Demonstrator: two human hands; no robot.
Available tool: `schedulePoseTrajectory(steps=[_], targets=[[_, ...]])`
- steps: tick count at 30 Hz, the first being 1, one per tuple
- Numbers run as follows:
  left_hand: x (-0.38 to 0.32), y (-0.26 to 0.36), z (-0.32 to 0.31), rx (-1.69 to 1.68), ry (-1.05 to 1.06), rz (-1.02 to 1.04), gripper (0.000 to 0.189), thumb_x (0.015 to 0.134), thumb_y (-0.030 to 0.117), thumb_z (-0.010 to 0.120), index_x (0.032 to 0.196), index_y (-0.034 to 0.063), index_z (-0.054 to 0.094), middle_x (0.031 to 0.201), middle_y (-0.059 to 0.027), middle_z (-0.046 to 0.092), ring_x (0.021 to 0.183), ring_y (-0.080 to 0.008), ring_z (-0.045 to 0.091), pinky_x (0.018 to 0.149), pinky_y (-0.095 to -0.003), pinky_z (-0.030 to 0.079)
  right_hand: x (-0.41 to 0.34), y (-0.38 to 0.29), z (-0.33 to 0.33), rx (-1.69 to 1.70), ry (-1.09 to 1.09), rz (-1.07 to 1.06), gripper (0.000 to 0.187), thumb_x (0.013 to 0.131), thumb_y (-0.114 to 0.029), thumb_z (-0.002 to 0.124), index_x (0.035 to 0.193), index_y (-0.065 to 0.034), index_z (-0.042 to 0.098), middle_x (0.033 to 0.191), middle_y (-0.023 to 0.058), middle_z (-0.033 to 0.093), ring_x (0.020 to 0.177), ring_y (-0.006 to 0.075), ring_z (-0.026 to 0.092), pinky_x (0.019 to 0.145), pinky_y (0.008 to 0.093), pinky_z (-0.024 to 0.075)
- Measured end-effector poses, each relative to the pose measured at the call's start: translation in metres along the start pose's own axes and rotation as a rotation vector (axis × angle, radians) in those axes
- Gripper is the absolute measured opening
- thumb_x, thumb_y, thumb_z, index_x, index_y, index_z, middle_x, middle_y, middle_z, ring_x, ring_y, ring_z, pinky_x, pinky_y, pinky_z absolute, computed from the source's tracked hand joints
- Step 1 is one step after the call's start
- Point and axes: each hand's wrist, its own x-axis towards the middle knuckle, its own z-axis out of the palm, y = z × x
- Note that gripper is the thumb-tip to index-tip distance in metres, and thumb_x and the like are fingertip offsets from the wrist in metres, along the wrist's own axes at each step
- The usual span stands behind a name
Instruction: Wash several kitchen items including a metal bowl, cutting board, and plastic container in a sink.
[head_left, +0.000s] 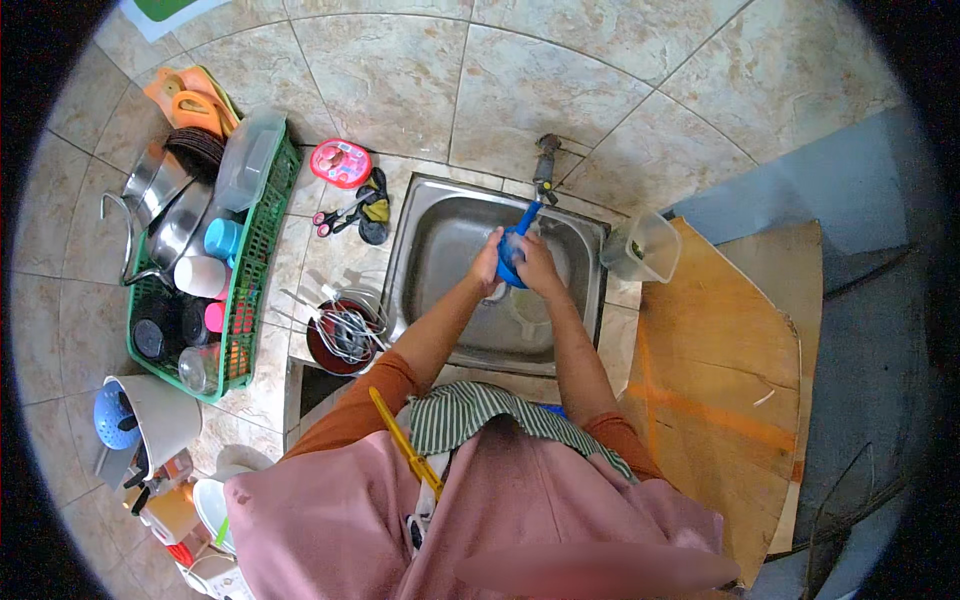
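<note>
Over the stainless steel sink (450, 300), both my hands are on a blue plastic utensil (510, 274) with a round head and a straight handle. The handle points up towards the water tap (544, 169) on the wall. My left hand (487, 262) holds the left rim of the round head. My right hand (535, 264) grips its right side, close to where the handle joins. The right fingers look blurred over the head and partly hide it. Below the hands, the sink drain (495, 294) is partly in view.
A green plastic basket (259, 277) of dishes stands left. Between it and the sink are scissors (341, 214), a red-rimmed soap box (340, 163) and a dark red bowl (319, 349) with wire whisks. Right of the sink stand a translucent container (652, 247) and a wooden board (720, 360).
</note>
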Motion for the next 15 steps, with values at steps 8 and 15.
schedulePoseTrajectory(steps=[8, 15], targets=[[-0.002, 0.009, 0.001, 0.080, 0.029, 0.008, 0.055, 0.087, 0.056, 0.039, 0.106, 0.0075, 0.056, 0.099, -0.0082, 0.062, 0.084, -0.0204, 0.060, 0.081, -0.0350, 0.048, -0.008, -0.008, -0.006, -0.339, -0.079, 0.056, 0.020, 0.081, -0.011, 0.051, 0.097, -0.0094, 0.062, 0.099, 0.0158, 0.059, 0.099, 0.0322, 0.053, 0.083, 0.0387, 0.0412], [0.024, 0.002, -0.027, 0.132, 0.138, 0.163, 0.062, 0.088, 0.060, 0.031, 0.106, 0.0057, 0.055, 0.102, -0.0168, 0.058, 0.095, -0.0231, 0.055, 0.087, -0.0374, 0.041, -0.002, -0.029, 0.022, 0.585, 0.021, 0.193, 0.030, 0.091, -0.031, 0.047, 0.092, -0.0028, 0.058, 0.093, 0.0092, 0.059, 0.086, 0.0228, 0.057, 0.077, 0.0331, 0.0438]])
